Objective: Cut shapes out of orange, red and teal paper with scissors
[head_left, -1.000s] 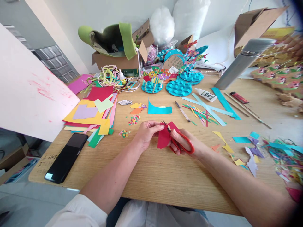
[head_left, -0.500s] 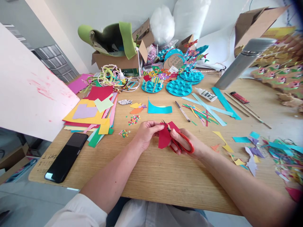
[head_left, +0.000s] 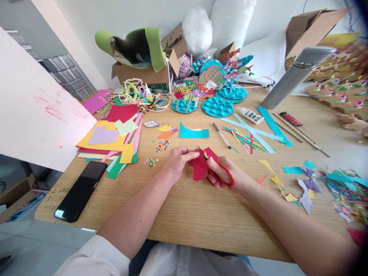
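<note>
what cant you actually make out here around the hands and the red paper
- Head view: the scissors blades are mostly hidden by the red paper; the cut line cannot be seen.
- The right hand covers part of the red handles.
- The left hand fingers hide the paper's left edge.
- The glue bottle label is too small to read.
- Colourful scraps at the right edge are blurred and cut off.

From my remote feed, both forearms run bare to the left hand [head_left: 176, 163] and right hand [head_left: 230, 176]; a white rolled sleeve [head_left: 97, 258] (left arm only) sits below the wooden table [head_left: 184, 214].
</note>
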`<state>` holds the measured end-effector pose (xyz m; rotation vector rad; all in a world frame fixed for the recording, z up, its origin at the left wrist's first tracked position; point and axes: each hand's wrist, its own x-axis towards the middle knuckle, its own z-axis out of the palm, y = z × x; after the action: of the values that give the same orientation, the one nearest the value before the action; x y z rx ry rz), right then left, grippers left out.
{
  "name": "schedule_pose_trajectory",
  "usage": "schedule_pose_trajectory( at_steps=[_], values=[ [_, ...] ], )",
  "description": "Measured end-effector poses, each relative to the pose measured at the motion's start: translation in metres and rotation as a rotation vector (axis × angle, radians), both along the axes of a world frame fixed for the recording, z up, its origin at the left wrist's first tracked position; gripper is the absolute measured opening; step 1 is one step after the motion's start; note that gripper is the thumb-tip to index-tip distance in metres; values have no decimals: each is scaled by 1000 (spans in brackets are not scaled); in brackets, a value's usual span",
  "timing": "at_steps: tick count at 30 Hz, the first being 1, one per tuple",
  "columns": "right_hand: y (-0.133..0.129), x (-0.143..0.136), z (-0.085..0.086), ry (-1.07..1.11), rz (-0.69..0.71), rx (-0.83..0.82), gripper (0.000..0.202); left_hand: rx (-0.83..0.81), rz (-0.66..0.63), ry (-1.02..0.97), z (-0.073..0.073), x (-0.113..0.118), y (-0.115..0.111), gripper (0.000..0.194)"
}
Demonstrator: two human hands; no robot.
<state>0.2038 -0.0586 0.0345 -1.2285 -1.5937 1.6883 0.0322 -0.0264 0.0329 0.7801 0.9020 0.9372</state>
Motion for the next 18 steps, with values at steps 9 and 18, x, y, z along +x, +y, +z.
schedule_pose_trajectory(
  at_steps=[9,18],
  values=[
    [0,-1,2,-20,-4,0,76,-6,-6,-9,2,0,0,23],
    [0,-2,3,-1,-25,-1,72,0,-25,10,0,-1,0,24]
  ],
)
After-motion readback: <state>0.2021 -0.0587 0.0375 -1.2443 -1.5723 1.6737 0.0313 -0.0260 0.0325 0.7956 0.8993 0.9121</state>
